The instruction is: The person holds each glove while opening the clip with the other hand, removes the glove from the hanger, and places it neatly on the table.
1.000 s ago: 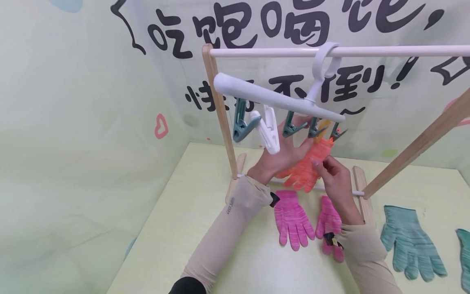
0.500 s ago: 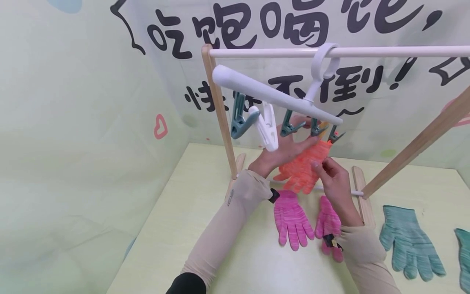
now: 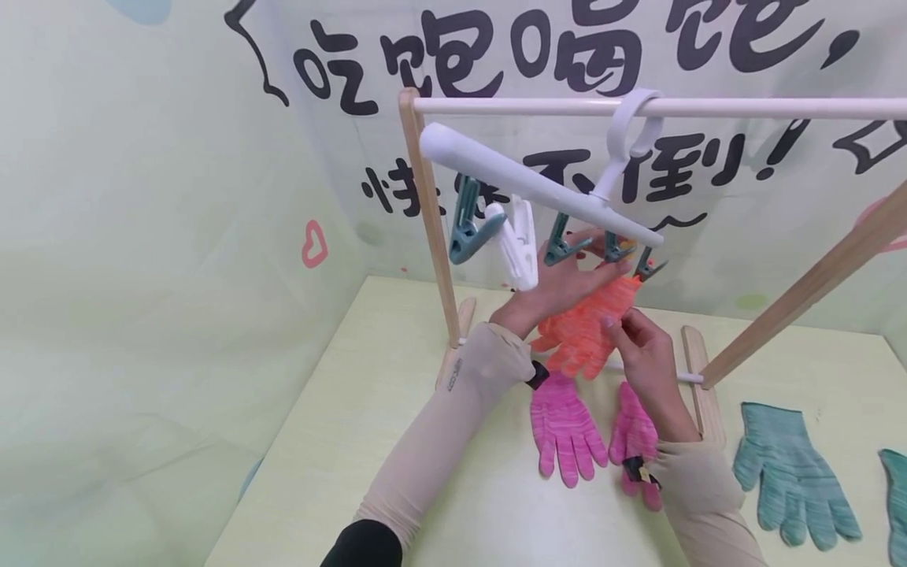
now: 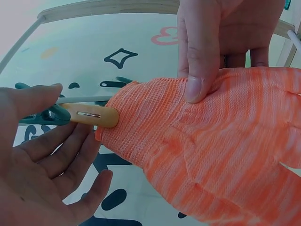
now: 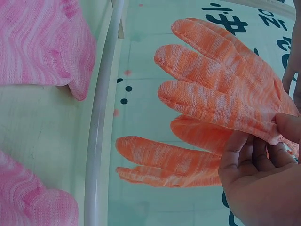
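My right hand pinches an orange knitted glove by its side, thumb in front and curled fingers behind. The glove's cuff points up toward the white hanger. In the left wrist view, a yellow clip bites the cuff edge, and a green clip overlaps its rear end. My left hand holds the yellow clip between thumb and fingers; the exact contact is partly hidden. Extra orange fingers lie beneath the glove in the right wrist view, apparently from a second glove.
The hanger hooks over a white rail on a wooden-legged rack. More clips hang from it, including a white clip. A pink glove, another pink glove and a green glove lie on the table.
My left thumb has shifted right and slightly up toward the clip, and the yellow clip is now mostly covered in the head view. The hanger's left end has tipped slightly upward. The right hand keeps its pinch.
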A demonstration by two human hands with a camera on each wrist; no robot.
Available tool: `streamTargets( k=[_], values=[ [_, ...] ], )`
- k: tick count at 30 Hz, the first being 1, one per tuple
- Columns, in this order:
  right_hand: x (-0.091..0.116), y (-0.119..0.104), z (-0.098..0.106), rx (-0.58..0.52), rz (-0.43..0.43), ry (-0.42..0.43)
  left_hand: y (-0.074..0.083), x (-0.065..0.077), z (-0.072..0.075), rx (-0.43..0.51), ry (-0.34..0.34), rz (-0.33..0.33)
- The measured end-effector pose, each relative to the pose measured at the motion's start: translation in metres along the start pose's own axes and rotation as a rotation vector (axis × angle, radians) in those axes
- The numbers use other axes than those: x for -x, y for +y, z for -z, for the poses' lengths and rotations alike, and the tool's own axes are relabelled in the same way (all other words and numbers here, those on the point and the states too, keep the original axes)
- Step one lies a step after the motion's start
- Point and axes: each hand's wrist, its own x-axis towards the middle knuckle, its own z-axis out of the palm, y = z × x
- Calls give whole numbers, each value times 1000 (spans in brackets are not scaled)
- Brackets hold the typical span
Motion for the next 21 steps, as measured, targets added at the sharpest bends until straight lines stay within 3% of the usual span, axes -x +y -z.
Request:
streamTargets(
  k=[3,7,11,16,21],
  values=[
    [1,2,1,1,3,2,0,-1,0,4,-2,-24],
    [2,3,1,2,6,2,0,-1,0,-21,48,-58],
    [3,4,1,-5,8,0,0,-1,0,-56,69,-33],
    [3,4,1,-4,5,-4,-2,-4,-1,-10,71,-74],
    [2,4,2,-16,-1,-7,-5,-6,-2,-44,64,-104]
  ],
)
